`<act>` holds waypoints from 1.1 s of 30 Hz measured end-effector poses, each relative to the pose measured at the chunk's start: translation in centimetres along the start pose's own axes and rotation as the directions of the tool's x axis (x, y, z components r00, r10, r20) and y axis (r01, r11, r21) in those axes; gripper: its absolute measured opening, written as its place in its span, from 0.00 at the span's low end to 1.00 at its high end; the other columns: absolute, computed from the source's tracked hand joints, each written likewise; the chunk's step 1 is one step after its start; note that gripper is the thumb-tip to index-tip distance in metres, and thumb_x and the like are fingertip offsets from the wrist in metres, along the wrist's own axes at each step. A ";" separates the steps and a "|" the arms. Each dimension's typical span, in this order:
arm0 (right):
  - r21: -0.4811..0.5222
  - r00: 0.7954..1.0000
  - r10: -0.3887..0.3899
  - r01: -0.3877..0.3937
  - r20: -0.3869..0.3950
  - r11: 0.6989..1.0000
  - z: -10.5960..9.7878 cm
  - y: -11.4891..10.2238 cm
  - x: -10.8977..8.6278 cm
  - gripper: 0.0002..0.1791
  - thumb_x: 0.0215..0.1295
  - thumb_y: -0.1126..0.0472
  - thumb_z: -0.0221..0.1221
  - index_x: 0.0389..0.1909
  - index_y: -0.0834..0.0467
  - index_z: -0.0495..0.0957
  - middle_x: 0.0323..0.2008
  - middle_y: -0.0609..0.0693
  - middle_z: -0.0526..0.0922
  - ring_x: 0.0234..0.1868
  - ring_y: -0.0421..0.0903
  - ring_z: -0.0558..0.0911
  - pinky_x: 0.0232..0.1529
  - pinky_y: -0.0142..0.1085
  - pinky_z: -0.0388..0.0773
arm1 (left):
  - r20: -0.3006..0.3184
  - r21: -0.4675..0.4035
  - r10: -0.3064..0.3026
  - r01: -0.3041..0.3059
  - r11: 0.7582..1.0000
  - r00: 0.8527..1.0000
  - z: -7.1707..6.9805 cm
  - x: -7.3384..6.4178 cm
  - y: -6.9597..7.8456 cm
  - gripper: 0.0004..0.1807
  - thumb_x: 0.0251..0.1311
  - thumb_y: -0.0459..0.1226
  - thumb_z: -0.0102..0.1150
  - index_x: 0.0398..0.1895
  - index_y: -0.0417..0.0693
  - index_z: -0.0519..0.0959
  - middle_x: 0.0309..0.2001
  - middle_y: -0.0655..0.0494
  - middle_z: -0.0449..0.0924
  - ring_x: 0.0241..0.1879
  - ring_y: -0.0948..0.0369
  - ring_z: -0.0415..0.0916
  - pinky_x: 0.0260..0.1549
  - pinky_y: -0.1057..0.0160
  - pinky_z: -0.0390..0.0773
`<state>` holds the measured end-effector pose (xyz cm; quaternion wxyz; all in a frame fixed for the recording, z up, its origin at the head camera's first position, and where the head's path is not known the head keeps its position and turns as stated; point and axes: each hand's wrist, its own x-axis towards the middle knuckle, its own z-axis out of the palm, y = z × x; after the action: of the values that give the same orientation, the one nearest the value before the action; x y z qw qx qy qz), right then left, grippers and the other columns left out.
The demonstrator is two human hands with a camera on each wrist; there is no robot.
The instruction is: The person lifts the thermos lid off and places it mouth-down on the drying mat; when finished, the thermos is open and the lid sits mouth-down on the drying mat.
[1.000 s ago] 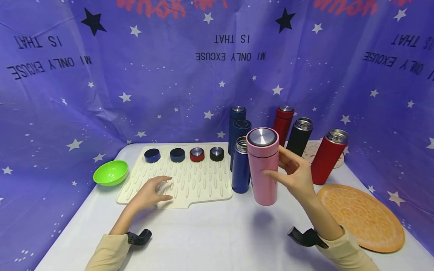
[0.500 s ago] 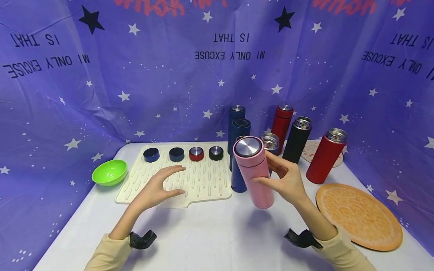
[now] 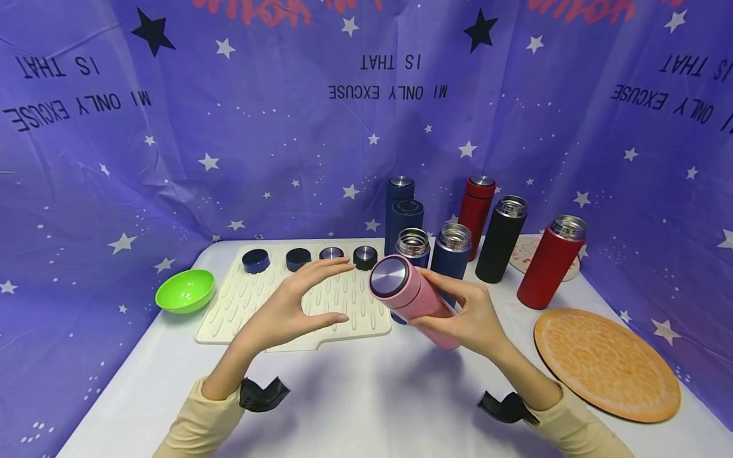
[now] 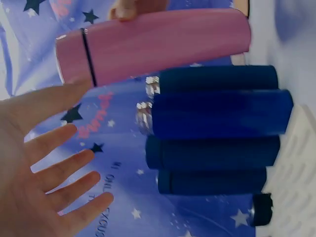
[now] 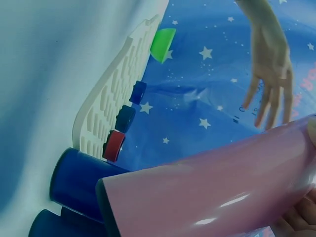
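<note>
My right hand point(image 3: 472, 312) grips a pink thermos flask point(image 3: 417, 299) around its body, tilted so the silver-topped lid leans toward my left hand. In the right wrist view the flask's pink side point(image 5: 217, 182) fills the lower part. My left hand point(image 3: 294, 305) is held in the air with fingers spread and thumb apart, holding nothing, just left of the lid. The left wrist view shows its straight fingers beneath the lid end of the pink flask point(image 4: 163, 44). Behind the pink flask stand two lidless blue flasks point(image 3: 452, 251), partly hidden by it.
A cream drying mat point(image 3: 229, 318) bears blue, red and black lids point(image 3: 365, 257) in a row. A green bowl point(image 3: 186, 291) sits at left. Lidded blue flasks point(image 3: 401, 216), a lidded red flask point(image 3: 476, 216), open black point(image 3: 501, 240) and red flasks point(image 3: 551, 264), and an orange round mat point(image 3: 607, 362) are right.
My right hand has moved the pink flask left and tilted it further toward the left. My left hand has risen and moved right, toward the flask's lid.
</note>
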<state>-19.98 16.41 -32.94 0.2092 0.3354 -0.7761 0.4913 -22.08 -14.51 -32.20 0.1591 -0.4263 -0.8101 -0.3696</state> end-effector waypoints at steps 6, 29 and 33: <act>-0.094 0.997 -0.064 0.067 0.035 0.993 0.6 0.0 -0.2 0.42 0.32 0.68 0.80 0.56 0.65 0.78 0.52 0.55 0.82 0.52 0.48 0.81 0.54 0.31 0.76 | 0.023 -0.002 0.068 -0.068 0.998 0.997 0.6 1.1 1.1 0.43 0.50 0.47 0.73 0.70 0.56 0.65 0.69 0.62 0.64 0.70 0.57 0.55 0.67 0.51 0.58; -0.112 0.965 -0.171 0.196 0.199 0.974 2.3 2.5 -1.3 0.40 0.38 0.53 0.79 0.57 0.57 0.78 0.52 0.48 0.82 0.50 0.46 0.82 0.49 0.36 0.80 | 0.082 -0.129 0.271 -0.259 0.957 0.959 3.0 1.3 2.2 0.35 0.44 0.33 0.77 0.59 0.46 0.75 0.59 0.50 0.74 0.60 0.57 0.71 0.58 0.60 0.72; -0.108 0.962 -0.161 0.189 0.222 0.976 2.2 2.5 -1.3 0.40 0.40 0.51 0.79 0.58 0.57 0.78 0.52 0.48 0.82 0.49 0.45 0.82 0.48 0.36 0.81 | 0.034 -0.148 0.310 -0.302 0.942 0.950 2.9 1.4 2.0 0.33 0.42 0.33 0.77 0.56 0.47 0.77 0.56 0.54 0.76 0.56 0.58 0.73 0.54 0.61 0.76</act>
<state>-20.90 15.56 -36.35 0.1893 0.4390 -0.7911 0.3815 -21.13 -10.87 -32.45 0.1607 -0.5674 -0.7102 -0.3845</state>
